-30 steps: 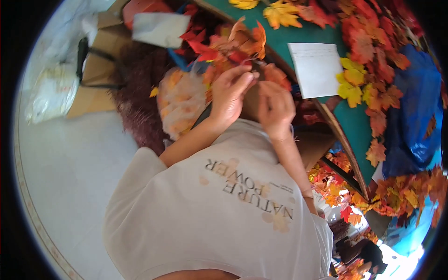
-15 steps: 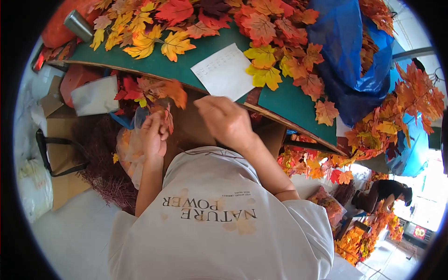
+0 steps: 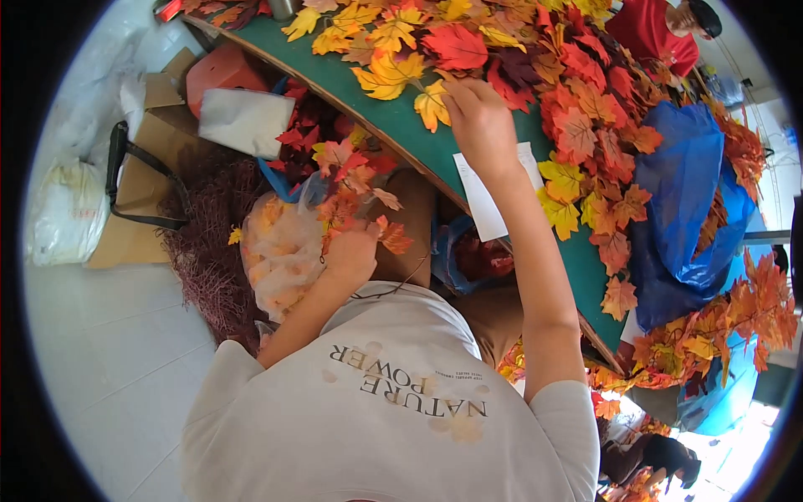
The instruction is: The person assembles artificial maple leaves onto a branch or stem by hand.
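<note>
Here's the split: the left hand [image 3: 351, 255] is low over the lap, fingers curled in and seemingly closed on the stem of a leaf spray [image 3: 343, 209], though the grip itself is hidden under the knuckles. Up ahead, the right hand [image 3: 478, 117] stretches over the worktop [image 3: 577, 268], fingertips drawn close together right at a yellow leaf [image 3: 432, 105]; whether they actually pinch it, I can't tell. Progress? The spray just beyond the left hand already carries several red and orange leaves, so it looks part-made, while the yellow leaf lies well apart from it, not joined. And there's plenty left: a spread of leaves [image 3: 456, 43] beyond the right hand, plus a clear bag [image 3: 272, 272] of orange ones just left of the left hand. Under the right forearm, a sheet of paper [image 3: 478, 201].
</note>
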